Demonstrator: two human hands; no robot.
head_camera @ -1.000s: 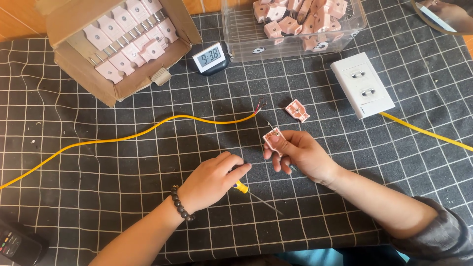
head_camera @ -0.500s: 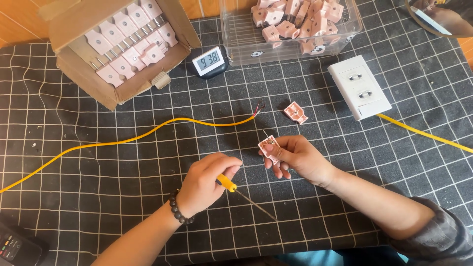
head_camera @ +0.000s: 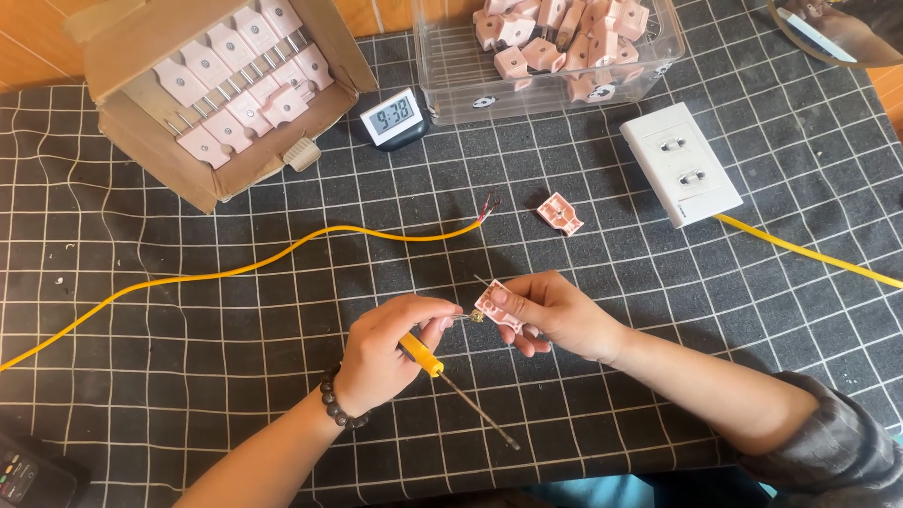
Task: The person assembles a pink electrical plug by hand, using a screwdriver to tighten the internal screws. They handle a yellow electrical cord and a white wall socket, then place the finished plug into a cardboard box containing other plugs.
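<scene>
My right hand (head_camera: 555, 315) pinches a small pink plug half (head_camera: 497, 306) with a metal prong sticking out of its top. My left hand (head_camera: 386, 350) holds a yellow-handled screwdriver (head_camera: 451, 384) tucked in the palm, its shaft pointing down and to the right. The left fingertips reach toward a small brass part at the plug half's lower edge. Another pink plug half (head_camera: 561, 214) lies on the black grid mat (head_camera: 235, 395) beyond my hands. A yellow cable (head_camera: 282, 254) runs across the mat, its stripped end (head_camera: 489, 205) near that loose half.
A cardboard box (head_camera: 141, 160) of pink-white plugs stands at the back left. A clear plastic bin (head_camera: 451, 85) with several pink plug parts sits at the back centre, a small digital clock (head_camera: 391, 118) beside it. A white wall socket (head_camera: 679, 174) with a second yellow cable (head_camera: 809, 259) lies right.
Both hands rose slightly and came together. The left fingers moved from the mat up to the plug half, and the screwdriver swung so its shaft points away.
</scene>
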